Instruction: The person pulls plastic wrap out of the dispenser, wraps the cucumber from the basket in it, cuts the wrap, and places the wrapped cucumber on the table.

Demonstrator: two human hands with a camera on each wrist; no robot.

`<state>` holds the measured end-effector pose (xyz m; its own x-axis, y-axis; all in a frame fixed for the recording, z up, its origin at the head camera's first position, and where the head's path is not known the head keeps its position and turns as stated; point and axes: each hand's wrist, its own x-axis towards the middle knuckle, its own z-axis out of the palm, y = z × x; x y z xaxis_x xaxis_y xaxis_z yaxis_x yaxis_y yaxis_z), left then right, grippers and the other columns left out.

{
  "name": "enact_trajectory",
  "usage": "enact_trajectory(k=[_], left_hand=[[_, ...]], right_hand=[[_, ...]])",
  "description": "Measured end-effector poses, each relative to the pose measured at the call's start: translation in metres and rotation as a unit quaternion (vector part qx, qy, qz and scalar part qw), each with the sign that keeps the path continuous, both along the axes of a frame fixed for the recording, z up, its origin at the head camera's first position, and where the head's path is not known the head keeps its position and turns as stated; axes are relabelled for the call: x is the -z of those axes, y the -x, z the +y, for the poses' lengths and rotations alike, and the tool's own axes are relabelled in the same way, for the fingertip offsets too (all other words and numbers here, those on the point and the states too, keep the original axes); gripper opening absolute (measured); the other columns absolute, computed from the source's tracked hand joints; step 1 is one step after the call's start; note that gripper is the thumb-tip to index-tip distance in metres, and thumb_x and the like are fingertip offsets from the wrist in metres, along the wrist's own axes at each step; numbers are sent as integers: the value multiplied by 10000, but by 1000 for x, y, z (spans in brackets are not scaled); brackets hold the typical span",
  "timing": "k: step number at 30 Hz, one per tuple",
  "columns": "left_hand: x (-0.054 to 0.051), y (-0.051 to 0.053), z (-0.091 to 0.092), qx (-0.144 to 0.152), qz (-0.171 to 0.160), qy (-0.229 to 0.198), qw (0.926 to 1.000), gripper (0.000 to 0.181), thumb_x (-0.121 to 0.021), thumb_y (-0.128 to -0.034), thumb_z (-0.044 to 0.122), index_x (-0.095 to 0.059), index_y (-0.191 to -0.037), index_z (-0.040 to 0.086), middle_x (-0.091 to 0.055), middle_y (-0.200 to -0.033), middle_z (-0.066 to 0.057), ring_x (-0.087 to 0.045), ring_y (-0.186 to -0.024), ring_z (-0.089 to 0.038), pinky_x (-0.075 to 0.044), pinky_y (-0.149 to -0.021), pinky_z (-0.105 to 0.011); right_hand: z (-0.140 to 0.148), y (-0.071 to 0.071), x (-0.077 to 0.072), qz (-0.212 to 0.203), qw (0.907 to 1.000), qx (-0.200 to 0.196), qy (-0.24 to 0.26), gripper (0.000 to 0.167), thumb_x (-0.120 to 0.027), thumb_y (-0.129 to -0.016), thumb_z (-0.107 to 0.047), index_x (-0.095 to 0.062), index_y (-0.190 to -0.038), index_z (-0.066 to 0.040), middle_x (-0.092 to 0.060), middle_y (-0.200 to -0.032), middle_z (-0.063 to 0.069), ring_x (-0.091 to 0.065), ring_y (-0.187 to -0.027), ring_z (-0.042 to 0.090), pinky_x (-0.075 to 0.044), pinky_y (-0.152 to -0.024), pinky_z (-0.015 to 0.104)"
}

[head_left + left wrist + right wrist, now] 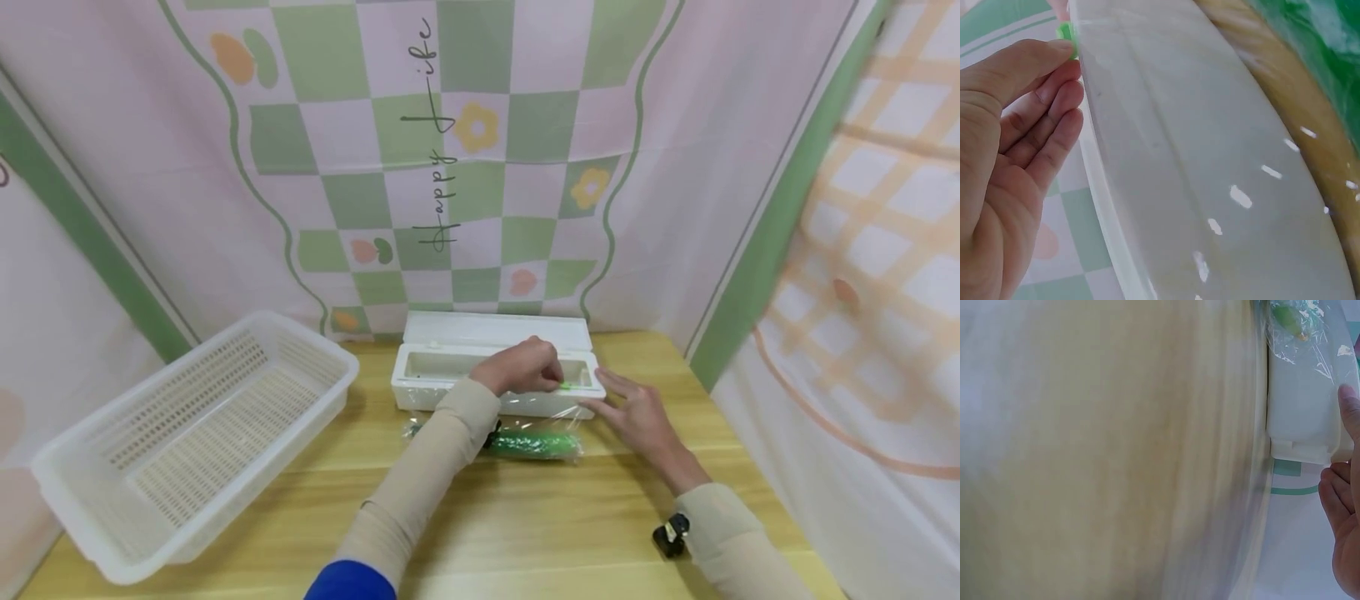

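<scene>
A white cling film dispenser (480, 398) lies lengthwise near the back of the table, its lid (495, 331) tilted back. My left hand (525, 367) reaches over its right part, thumb and fingertips pinching a small green slide cutter (1067, 39) on its edge. At the right end my right hand (637, 417) holds the dispenser, thumb on the front side and fingers at the end. Clear film hangs down the front over a green cucumber (536, 444) lying before the dispenser. My left forearm hides part of the cucumber.
A white slatted plastic basket (330, 371) stands at an angle on the left of the wooden table (570, 533). Behind the dispenser hangs a checked cloth (480, 192), with more cloth at both sides.
</scene>
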<state>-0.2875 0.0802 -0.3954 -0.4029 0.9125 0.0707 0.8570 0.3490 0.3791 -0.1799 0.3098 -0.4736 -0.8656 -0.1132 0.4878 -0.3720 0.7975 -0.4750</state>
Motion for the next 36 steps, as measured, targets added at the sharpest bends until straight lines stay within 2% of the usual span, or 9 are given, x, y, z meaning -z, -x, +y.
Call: enact_trajectory(k=[3,7,16,20,25,26,31,35,36], left_hand=[[1,2,-3,-33,-8,27,10000,131,-727,-994,109,-853,-963,130,-817,-905,11,-670,-723,-35,-556,-807,-149],[2,4,-8,-29,-34,8,10000,154,-723,-992,95,-852,-915,125,-804,-842,15,-610,-649,-27,-523,-683,-129],[1,4,-28,-85,-283,53,9996,241,-714,-988,89,-792,-766,40,-583,-580,37,-374,-509,-13,-323,-507,-139],[0,5,-43,-187,-446,50,9988,278,-702,-987,71,-748,-721,4,-462,-539,82,-345,-499,-14,-293,-495,-141],[-1,6,-62,-307,-447,135,9984,309,-695,-993,67,-718,-693,1,-434,-540,87,-346,-508,-24,-293,-504,-145],[-2,7,-66,-316,-396,159,9986,308,-693,-995,65,-720,-696,-4,-435,-543,85,-348,-512,-26,-295,-511,-148],[-3,8,-85,-335,-209,184,9991,280,-682,-997,53,-743,-735,-24,-449,-564,75,-361,-538,-35,-312,-548,-161],[-5,9,-102,-320,2,303,9990,368,-665,-995,41,-634,-629,59,-412,-562,76,-338,-543,-37,-292,-561,-171],[-6,10,-106,-317,70,334,9989,404,-659,-991,33,-579,-600,95,-391,-559,74,-325,-543,-40,-284,-565,-175]], right_hand=[[0,1,1,126,9999,-40,9,619,-869,-868,-209,-627,-1371,59,-586,-1412,304,-780,-866,388,-623,-913,474],[0,1,1,216,9997,-64,9,622,-880,-853,-185,-627,-1359,74,-586,-1401,314,-661,-1197,536,-550,-979,526],[-1,2,3,225,9997,-60,30,630,-875,-861,-196,-618,-1369,74,-581,-1415,303,-663,-1197,529,-540,-992,528],[0,1,4,97,9999,41,46,645,-861,-880,-234,-605,-1379,84,-581,-1427,296,-763,-838,418,-528,-1011,520],[1,0,4,64,10000,27,57,645,-850,-893,-238,-595,-1380,99,-578,-1431,302,-768,-969,438,-518,-1020,525],[1,0,4,103,9999,16,48,642,-851,-892,-234,-597,-1377,102,-581,-1424,308,-736,-1075,485,-519,-1014,529],[3,1,5,193,9998,34,75,631,-861,-880,-204,-605,-1370,98,-590,-1410,320,-767,-947,446,-521,-1006,532],[2,2,6,291,9996,13,68,625,-877,-859,-190,-622,-1351,98,-600,-1396,318,-648,-1196,548,-522,-999,538],[1,2,6,266,9996,-4,75,627,-875,-862,-195,-620,-1355,97,-597,-1400,317,-697,-1132,530,-523,-999,535]])
